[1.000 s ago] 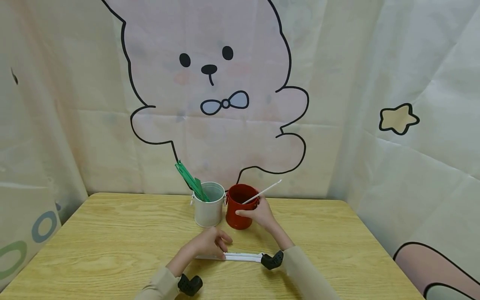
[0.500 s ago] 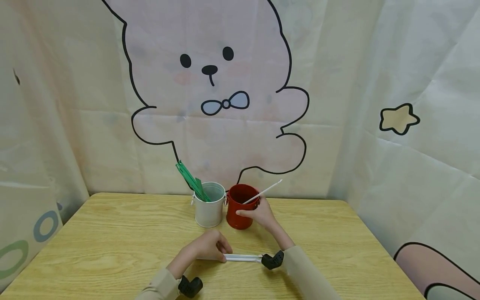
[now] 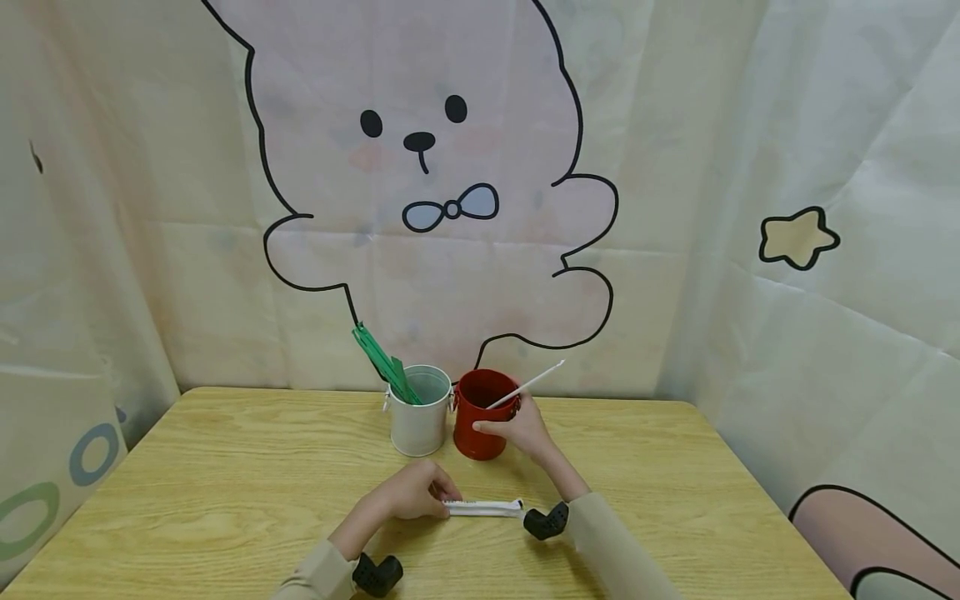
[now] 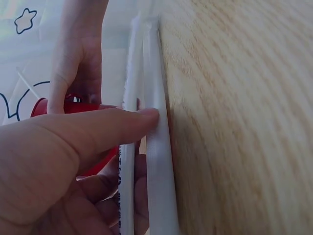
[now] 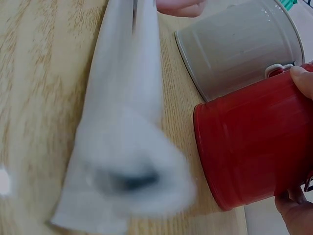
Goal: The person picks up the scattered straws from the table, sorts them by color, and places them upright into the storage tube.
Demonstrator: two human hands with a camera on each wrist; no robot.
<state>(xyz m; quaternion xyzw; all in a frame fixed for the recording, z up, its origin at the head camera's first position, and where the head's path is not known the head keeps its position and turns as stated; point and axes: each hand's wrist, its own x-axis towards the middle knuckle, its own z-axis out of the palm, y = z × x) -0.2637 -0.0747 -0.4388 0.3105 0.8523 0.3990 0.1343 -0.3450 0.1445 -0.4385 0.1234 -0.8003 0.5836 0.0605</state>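
My left hand pinches a white wrapped straw with printing on it, low over the table. A second white wrapped straw lies alongside, under the thumb tip; whether it is held too I cannot tell. Their near ends look blurred and large in the right wrist view. My right hand grips the side of a red metal bucket, thumb in front. One thin white straw leans out of that bucket to the right.
A white metal bucket stands just left of the red one, with several green strips leaning out of it. Both are near the back edge of the wooden table. A printed cloth hangs behind.
The white straw ends by my left hand have shifted slightly up and left, and the left fingers have closed on them. My right hand stays on the red bucket.
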